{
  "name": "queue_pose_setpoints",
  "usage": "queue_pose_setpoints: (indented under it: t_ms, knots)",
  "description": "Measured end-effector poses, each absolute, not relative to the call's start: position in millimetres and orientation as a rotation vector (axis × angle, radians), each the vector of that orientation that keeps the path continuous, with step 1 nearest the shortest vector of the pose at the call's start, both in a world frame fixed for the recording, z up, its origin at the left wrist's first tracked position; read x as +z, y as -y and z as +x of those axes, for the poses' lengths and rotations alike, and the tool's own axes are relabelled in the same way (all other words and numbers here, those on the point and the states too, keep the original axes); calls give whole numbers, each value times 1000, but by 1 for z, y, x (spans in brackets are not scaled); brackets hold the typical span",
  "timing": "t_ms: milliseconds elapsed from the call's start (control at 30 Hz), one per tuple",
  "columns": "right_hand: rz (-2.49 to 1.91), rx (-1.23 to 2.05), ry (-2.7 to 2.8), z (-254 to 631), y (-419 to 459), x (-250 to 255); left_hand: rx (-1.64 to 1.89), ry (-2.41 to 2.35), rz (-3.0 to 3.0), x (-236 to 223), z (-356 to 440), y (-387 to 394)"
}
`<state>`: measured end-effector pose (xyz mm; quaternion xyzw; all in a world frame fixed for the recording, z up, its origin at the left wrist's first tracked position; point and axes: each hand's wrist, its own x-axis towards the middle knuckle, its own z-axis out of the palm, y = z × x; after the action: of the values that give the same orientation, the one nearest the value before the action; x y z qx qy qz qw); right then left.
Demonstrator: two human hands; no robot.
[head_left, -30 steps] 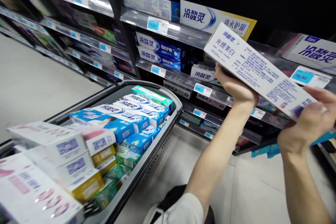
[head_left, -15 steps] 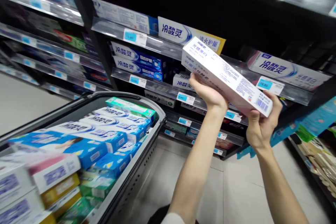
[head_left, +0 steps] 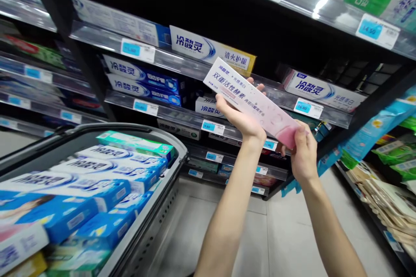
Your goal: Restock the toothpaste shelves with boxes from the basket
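Note:
A long white and pink toothpaste box (head_left: 255, 104) is held up in front of the shelves, tilted down to the right, its pink printed face toward me. My left hand (head_left: 245, 121) grips it from below near the left half, thumb along the lower edge and fingertips showing over the top edge. At the right end, my right hand (head_left: 303, 149) pinches the corner, thumb in front and the other fingers mostly hidden behind. A similar white box (head_left: 325, 91) lies on the shelf behind, to the right.
To the left stands a grey shopping basket (head_left: 182, 149) filled with stacked boxes, among them blue and white toothpaste boxes (head_left: 110, 166). Shelves with price tags (head_left: 138, 50) hold more toothpaste boxes (head_left: 195, 45). Blue packets (head_left: 373, 130) hang at the right.
The box has been rotated so its pink printed face shows instead of the white text side with the barcode. The view has shifted, bringing more of the right-hand shelves into sight.

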<state>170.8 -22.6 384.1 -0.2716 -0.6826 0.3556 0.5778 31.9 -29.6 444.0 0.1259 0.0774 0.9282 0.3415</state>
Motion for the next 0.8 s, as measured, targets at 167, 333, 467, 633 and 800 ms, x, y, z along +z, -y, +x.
queue_pose_setpoints:
  t_ms: [167, 333, 467, 633, 800]
  knots:
    - [-666, 1027, 1532, 170, 32, 393, 2434, -161, 331, 442, 32, 29]
    - [-687, 1447, 1521, 176, 39, 412, 2472, -113, 497, 438, 35, 29]
    - [-694, 1547, 1486, 179, 41, 417, 2448, -88, 520, 439, 36, 32]
    - [-644, 1249, 1541, 179, 40, 409, 2428, -143, 468, 437, 34, 26]
    - [-543, 645, 1570, 177, 33, 400, 2350, -130, 406, 434, 33, 17]
